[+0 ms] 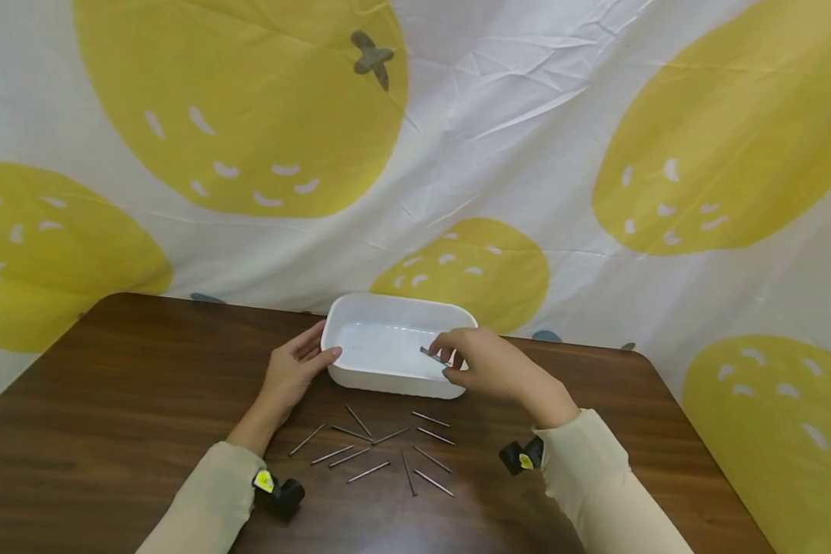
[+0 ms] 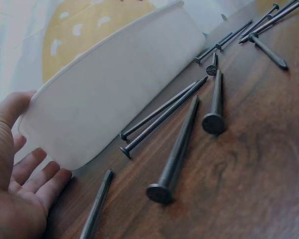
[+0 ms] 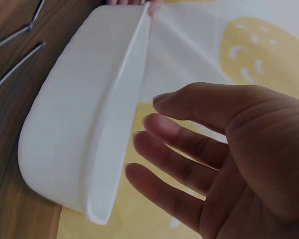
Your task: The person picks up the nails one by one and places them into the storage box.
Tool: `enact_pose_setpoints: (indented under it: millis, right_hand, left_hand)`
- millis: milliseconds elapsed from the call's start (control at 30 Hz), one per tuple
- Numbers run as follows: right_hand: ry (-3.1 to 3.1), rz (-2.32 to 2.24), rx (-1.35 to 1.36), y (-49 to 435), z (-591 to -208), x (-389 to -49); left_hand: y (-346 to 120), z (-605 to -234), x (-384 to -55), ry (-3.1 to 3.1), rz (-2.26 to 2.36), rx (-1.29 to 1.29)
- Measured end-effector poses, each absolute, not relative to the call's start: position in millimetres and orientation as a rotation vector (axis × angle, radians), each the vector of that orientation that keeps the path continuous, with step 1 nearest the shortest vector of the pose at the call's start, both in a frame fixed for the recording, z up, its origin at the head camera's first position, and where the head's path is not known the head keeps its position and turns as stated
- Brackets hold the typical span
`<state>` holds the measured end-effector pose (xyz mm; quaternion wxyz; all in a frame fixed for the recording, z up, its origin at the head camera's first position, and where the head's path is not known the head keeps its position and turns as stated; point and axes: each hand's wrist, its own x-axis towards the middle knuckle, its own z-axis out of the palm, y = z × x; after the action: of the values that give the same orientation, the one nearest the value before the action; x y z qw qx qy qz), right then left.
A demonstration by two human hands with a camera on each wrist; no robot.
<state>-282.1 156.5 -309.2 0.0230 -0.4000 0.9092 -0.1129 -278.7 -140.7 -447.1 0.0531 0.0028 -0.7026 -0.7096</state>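
Note:
A white oblong container [image 1: 388, 377] stands on the table towards the back. My left hand [image 1: 294, 373] holds its left end, the thumb at the rim and the other fingers along the outside wall, as the left wrist view [image 2: 20, 164] also shows. Above the container's right end is my right hand [image 1: 488, 365], fingers loosely bent. In the right wrist view its thumb [image 3: 189, 102] and fingertips are apart, with nothing seen between them. A nail [image 1: 432, 355] shows by those fingertips in the head view; whether it touches them or the container I cannot tell.
Several loose steel nails [image 1: 368, 472] lie scattered on the brown wooden table [image 1: 145, 431] in front of the container. Behind the table hangs a white cloth [image 1: 512, 154] with yellow fruit shapes. Each wrist carries a small black camera [image 1: 280, 496].

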Motion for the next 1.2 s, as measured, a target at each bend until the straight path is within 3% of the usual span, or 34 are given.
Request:
enact_pose_setpoints:
  millis: [600,1200]
  right_hand:
    - [2.797,-0.503,-1.133,166.4,-329.9,-247.1]
    - [2.781,-0.442,-1.232,156.3,-355.7,-248.0]
  left_hand:
    - [-136.3,-447.8,-278.7,-2.142,-2.166,0.01]
    - [-139.8,-444.5,-275.3,-2.159,-2.14,0.006]
